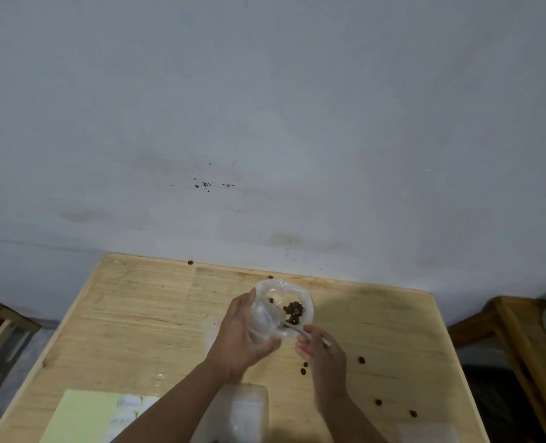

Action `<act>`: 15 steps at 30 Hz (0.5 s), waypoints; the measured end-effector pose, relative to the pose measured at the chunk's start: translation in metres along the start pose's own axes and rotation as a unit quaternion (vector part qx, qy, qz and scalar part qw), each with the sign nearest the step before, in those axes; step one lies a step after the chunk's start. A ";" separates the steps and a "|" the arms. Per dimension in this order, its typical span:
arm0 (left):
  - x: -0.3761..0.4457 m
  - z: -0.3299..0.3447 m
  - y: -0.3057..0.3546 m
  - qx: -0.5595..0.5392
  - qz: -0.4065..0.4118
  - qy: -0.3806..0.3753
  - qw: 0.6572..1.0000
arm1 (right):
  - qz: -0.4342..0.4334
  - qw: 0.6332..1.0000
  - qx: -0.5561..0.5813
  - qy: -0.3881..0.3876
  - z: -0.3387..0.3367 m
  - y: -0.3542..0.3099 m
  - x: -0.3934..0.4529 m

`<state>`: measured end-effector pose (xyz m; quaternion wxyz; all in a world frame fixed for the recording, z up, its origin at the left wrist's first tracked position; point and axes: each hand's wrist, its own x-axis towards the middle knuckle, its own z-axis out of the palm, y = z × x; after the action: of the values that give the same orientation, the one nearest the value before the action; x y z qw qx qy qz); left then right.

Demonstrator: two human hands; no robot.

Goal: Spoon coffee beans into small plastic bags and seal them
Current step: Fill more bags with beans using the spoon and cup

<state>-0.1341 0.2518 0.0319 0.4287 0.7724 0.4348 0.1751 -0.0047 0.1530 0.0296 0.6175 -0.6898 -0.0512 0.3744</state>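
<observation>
**Beans in a clear tub, spoon at the rim**

Writing on white labels (127, 410) at the near left of the bench (143, 314): faint dark scrawl, too blurred to read. Labels lying on a pale yellow-green sheet (79, 417). No brand legible anywhere.

Clear plastic tub (281, 310) held above the middle of the bench, tilted, mouth toward the camera. Small heap of dark brown coffee beans (294, 311) gathered at the right of the tub's inside, one bean apart near the far wall. Left hand (239, 337), grip wrapped round the tub's left side, thumb at the far rim, fingers curled beneath. Right hand (321, 350), grip pinching a thin metal spoon (292, 327) by its handle, bowl end at the tub's near rim just beside the beans; bowl itself hard to make out.

Loose beans (361, 360) scattered on the bare wood right of the hands, a few more near the bench's far edge. Clear plastic bags (242, 410), glossy, lying flat at the near edge under the forearms; one more bag (425, 433) at the near right corner. Grey stained wall (265, 123) behind, wooden frame (521, 330) well apart to the right.
</observation>
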 end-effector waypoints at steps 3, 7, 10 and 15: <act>0.001 0.000 0.000 0.005 0.000 0.002 1.000 | 0.051 0.997 0.053 0.017 -0.001 -0.007 0.005; 0.003 0.000 -0.001 0.004 -0.005 0.005 1.000 | 0.044 0.994 0.093 0.026 -0.010 -0.021 0.009; 0.004 0.001 -0.001 0.010 -0.002 0.006 1.000 | 0.020 0.994 0.103 0.018 -0.016 -0.036 0.010; 0.005 0.001 0.001 0.005 0.000 0.008 1.000 | -0.041 0.995 0.087 -0.027 -0.020 -0.059 0.005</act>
<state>-0.1302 0.2555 0.0321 0.4219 0.7728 0.4391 0.1789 0.0339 0.1531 0.0789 0.6881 -0.6208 -0.0633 0.3702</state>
